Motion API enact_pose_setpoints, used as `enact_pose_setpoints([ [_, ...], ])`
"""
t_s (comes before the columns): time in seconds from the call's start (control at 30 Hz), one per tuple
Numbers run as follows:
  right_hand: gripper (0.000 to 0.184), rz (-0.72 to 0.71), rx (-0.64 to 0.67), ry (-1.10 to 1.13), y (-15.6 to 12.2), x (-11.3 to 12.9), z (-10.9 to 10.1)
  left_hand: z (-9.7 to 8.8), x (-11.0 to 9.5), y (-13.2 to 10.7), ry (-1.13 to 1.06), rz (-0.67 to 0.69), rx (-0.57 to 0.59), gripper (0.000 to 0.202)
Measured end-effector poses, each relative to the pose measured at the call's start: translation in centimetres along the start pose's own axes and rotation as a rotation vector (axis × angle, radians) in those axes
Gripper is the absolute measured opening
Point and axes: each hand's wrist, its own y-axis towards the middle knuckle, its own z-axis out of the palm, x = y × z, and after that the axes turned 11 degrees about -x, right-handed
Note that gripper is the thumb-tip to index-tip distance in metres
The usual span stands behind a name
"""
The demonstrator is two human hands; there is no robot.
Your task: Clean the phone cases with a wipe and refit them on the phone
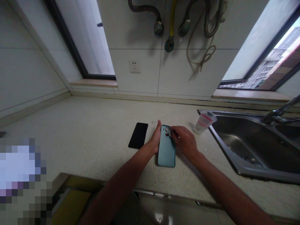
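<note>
A light blue phone case [167, 153], its back with the camera openings facing up, is held just over the counter; I cannot tell whether a phone is inside. My left hand [155, 139] grips its left edge, thumb pointing up along the side. At the camera end, the bent fingers of my right hand [186, 140] are pinched together over the upper right corner. Something small and pale shows at those fingertips, too small to name. Left of my left hand, a black phone [138, 135] lies flat on the counter.
A clear plastic cup [204, 122] with red markings stands by the steel sink [225, 156] at the right, near the faucet [278, 114]. The pale speckled counter [93, 125] meets a tiled wall with a socket [134, 66] and hoses. An open drawer [72, 200] is at lower left.
</note>
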Motion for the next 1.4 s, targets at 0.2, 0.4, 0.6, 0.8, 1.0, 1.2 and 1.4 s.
enact_pose_setpoints([
  [0.2, 0.023, -0.144, -0.075, 0.116, 0.0, 0.4, 0.4, 0.3, 0.3, -0.5, -0.014, -0.035, -0.04, 0.066],
  [0.4, 0.025, -0.189, -0.089, 0.225, -0.1, 0.6, 0.4, 0.7, 0.6, -1.0, -0.021, -0.021, -0.04, 0.062],
  [0.6, 0.024, -0.197, -0.123, 0.3, 0.0, 1.2, 0.1, 0.8, 0.9, -1.2, -0.019, -0.024, -0.034, 0.061],
  [0.8, 0.019, -0.279, -0.027, 0.422, -0.1, 1.4, -0.2, 0.7, 0.3, -0.9, -0.047, 0.088, -0.042, 0.066],
  [1.0, 0.021, -0.472, 0.353, 0.557, -0.9, 3.4, -0.9, -0.5, -1.3, -0.6, -0.069, 0.173, -0.051, 0.072],
  [1.2, 0.016, -0.5, 0.402, 0.369, -0.7, 2.9, -1.1, -1.0, -1.9, -0.6, -0.045, 0.127, -0.017, 0.074],
  [1.4, 0.019, -0.4, 0.153, 0.12, -0.2, 0.9, -0.6, -0.6, -1.9, -0.2, -0.098, 0.102, 0.017, 0.07],
])
